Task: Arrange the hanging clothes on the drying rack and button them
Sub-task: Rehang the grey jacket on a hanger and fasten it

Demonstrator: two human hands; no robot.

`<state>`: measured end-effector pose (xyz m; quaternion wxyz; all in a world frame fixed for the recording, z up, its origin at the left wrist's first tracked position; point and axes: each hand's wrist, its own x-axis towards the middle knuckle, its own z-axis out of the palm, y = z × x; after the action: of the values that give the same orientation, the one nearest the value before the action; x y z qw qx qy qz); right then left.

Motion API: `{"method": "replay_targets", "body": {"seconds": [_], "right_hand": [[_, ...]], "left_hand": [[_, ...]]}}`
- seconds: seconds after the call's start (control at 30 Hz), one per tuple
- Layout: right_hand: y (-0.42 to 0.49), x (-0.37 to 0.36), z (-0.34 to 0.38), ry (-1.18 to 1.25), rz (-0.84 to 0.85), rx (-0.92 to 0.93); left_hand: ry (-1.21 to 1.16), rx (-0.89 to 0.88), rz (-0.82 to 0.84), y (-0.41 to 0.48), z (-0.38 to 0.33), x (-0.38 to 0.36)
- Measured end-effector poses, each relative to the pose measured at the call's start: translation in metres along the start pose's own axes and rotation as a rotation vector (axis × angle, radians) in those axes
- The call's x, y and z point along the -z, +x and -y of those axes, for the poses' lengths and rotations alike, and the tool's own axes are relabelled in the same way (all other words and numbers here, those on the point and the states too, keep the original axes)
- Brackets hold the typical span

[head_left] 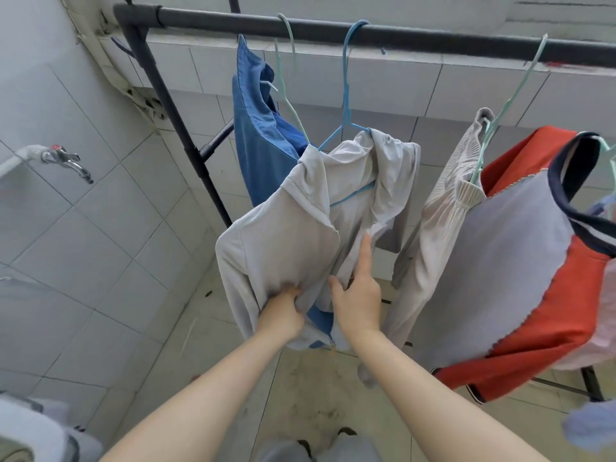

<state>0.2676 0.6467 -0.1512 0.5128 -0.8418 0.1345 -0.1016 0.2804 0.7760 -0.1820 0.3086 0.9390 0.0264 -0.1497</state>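
The light grey jacket (293, 221) hangs from a blue hanger (346, 95) hooked over the dark top bar of the drying rack (416, 40), about midway along the visible stretch of the bar. Its front is open, and a strip of blue shows between the two halves near the hem.

The left hand (283, 313) grips a bunched fold of the jacket's left front panel low down, fingers curled into the cloth. The right hand (358, 296) rests on the other front panel just beside it, with the index finger (365, 251) lying straight up along the open front edge and the thumb spread out to the side. Its other fingers are hidden, so whether it actually holds the cloth cannot be told.

Behind the jacket to the left, a blue shirt (256, 145) hangs on a pale green hanger (286, 71). To the right hang a beige ribbed garment (443, 195) on another pale green hanger (513, 91) and, touching it, a red and grey top (520, 248) with a dark collar. A metal tap (68, 161) sticks out from the tiled wall (83, 245) on the left.
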Motion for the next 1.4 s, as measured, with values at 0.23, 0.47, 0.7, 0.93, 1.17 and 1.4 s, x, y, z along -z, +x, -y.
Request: {"method": "replay_targets", "body": {"seconds": [0.23, 0.47, 0.7, 0.93, 1.17, 1.4], "right_hand": [[0.036, 0.001, 0.020, 0.043, 0.252, -0.083], [0.040, 0.012, 0.034, 0.248, 0.478, -0.417], [0.029, 0.024, 0.055, 0.532, 0.496, -0.610], [0.013, 0.052, 0.069, 0.749, 0.548, -0.705], [0.004, 0.072, 0.061, 0.713, 0.414, -0.659], [-0.022, 0.063, 0.025, 0.326, 0.489, -0.369]], "left_hand": [[-0.007, 0.033, 0.150, -0.016, 0.014, -0.019], [-0.189, 0.197, 0.202, -0.043, 0.028, -0.050], [-0.189, 0.140, 0.193, -0.036, 0.019, -0.054], [-0.435, 0.498, 0.232, -0.079, 0.014, -0.077], [-1.324, 0.642, -0.102, -0.119, 0.007, -0.101], [-1.438, 0.547, -0.377, -0.163, 0.003, -0.090]]}}
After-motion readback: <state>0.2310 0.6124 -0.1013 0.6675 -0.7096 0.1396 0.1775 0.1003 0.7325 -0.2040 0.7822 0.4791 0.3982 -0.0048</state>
